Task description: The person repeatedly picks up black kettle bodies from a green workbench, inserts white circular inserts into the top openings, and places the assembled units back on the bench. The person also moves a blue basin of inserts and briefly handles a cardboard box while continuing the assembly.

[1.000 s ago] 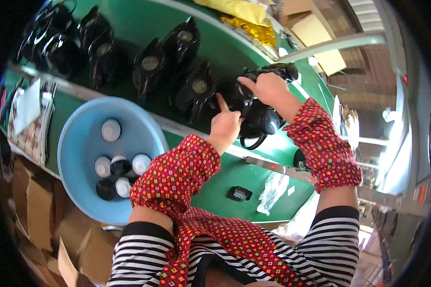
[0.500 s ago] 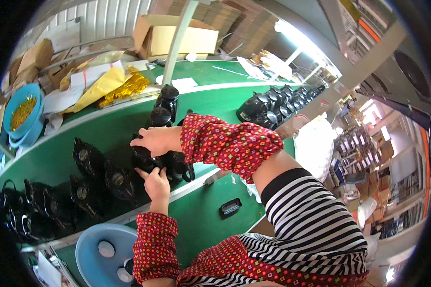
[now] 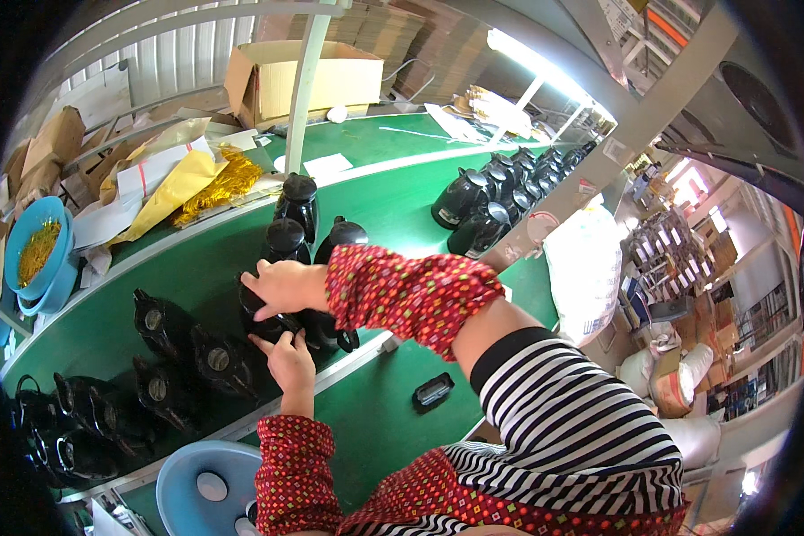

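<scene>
A black kettle (image 3: 261, 327) stands on the green conveyor belt (image 3: 207, 281), mostly covered by my hands. My right hand (image 3: 288, 288) reaches across and grips it from above, thumb and fingers bent over its top. Against its near side, my left hand (image 3: 291, 364) has thumb and fingers curled on its lower part. Just beyond are more black kettles with lids, one (image 3: 285, 241) nearly touching my right hand and another (image 3: 298, 202) farther back. Left of my hands stand several without lids (image 3: 161, 322), each showing a pale disc inside.
Near the lower edge, a blue basin (image 3: 180, 478) holds white round pieces (image 3: 212, 486). A small black plastic part (image 3: 433, 391) lies on the green near surface. Rows of black kettles (image 3: 469, 192) stand far right. A metal post (image 3: 305, 94) rises behind the belt, beside a cardboard box (image 3: 317, 79).
The view has tilted slightly, so the scene sits lower in the picture. Both hands stay on the same kettle, with little visible movement.
</scene>
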{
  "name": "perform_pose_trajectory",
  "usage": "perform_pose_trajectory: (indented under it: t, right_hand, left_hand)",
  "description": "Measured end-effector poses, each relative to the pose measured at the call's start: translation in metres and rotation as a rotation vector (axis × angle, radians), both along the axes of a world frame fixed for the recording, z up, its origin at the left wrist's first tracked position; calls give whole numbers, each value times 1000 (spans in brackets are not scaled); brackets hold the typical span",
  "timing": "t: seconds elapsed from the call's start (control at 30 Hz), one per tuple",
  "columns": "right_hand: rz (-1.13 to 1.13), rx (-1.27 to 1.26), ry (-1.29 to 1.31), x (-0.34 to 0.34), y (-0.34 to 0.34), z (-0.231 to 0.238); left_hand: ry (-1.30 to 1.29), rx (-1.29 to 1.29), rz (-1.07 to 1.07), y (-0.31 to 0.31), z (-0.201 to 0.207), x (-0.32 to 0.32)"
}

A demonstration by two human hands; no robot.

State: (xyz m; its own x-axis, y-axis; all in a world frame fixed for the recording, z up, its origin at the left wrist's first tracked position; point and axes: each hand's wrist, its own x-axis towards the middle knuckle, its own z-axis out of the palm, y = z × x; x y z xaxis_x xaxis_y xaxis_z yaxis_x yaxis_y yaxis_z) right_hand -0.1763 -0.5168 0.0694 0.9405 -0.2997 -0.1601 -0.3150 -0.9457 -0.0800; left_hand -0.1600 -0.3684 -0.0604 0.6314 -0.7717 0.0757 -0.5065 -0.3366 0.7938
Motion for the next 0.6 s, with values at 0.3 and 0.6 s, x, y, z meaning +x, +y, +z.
perform_pose_trajectory:
  t: [0.3, 0.6]
  right_hand:
    - [450, 2, -77, 3, -27, 5]
    - [-238, -228, -31, 23, 37, -17]
  left_hand:
    - [99, 176, -3, 0, 27, 3]
    - [83, 42, 15, 8, 9, -1]
